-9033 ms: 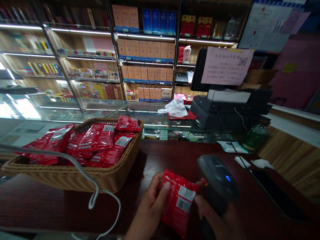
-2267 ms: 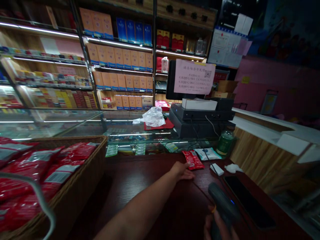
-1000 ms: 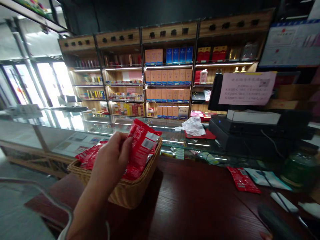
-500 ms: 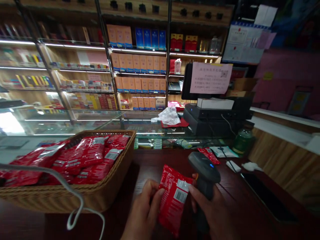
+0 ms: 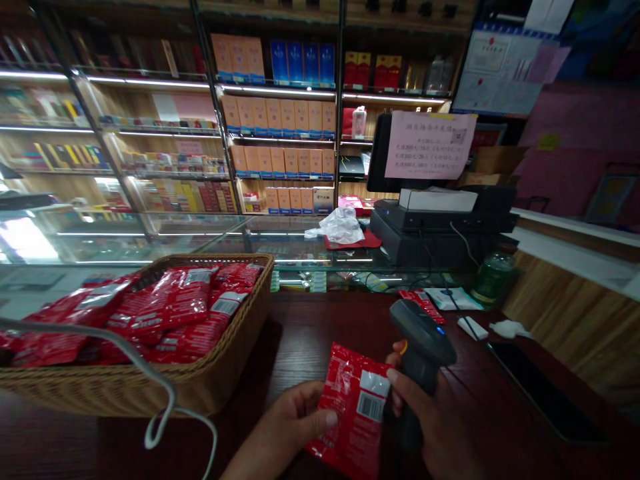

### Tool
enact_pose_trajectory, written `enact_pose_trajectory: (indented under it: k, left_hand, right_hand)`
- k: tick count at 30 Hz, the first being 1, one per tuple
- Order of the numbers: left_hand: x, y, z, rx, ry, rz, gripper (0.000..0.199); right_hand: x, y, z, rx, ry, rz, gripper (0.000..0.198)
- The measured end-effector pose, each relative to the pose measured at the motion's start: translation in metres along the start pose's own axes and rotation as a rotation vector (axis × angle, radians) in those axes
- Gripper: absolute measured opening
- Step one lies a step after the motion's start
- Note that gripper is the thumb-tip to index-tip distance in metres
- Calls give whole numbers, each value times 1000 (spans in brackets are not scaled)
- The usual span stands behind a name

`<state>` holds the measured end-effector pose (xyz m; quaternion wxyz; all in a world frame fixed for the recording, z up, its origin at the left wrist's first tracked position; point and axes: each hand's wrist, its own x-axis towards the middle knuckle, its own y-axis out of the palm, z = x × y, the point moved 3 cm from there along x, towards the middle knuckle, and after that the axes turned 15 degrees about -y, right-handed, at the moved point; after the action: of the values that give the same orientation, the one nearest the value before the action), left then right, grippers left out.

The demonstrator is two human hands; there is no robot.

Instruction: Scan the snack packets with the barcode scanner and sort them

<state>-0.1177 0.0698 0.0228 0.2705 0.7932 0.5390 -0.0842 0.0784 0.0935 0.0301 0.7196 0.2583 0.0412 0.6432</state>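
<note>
My left hand (image 5: pixel 295 423) grips a red snack packet (image 5: pixel 353 410) by its left edge, its white barcode label facing up. My right hand (image 5: pixel 433 427) is closed around the handle of a dark barcode scanner (image 5: pixel 421 333), whose head sits just right of the packet, with a small blue light lit. A right fingertip touches the packet's top right corner. Both hands hover low over the dark wooden counter (image 5: pixel 310 333). A wicker basket (image 5: pixel 200 387) at the left holds several more red packets (image 5: pixel 170 310).
Another red packet (image 5: pixel 423 303) lies on the counter beyond the scanner, beside a white pack, a green jar (image 5: pixel 493 277) and a black phone (image 5: pixel 545 393). A till with a monitor and pink notice (image 5: pixel 430 143) stands behind. A white cable (image 5: pixel 160 413) crosses the basket. Glass cases and shelves fill the back.
In the last half second the packet and left hand have dropped slightly lower and the scanner has tilted nearer the label. One second ago my left hand was lifting this packet from the basket.
</note>
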Motion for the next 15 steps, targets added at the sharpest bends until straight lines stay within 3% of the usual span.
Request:
enact_pose_trajectory:
  k: [6,11,15]
  left_hand:
    - [6,-6,15,-16,-58,-139,44]
    - [7,-2,14,-83,-34,-137,43]
    - [11,-8,6,-158,52,-289,39]
  right_hand:
    - [0,-11,-12,11,-11,15,50]
    - [3,-10,-5,9,-19,-32,61]
    - [10,-14,0,-99,-8,-71,73]
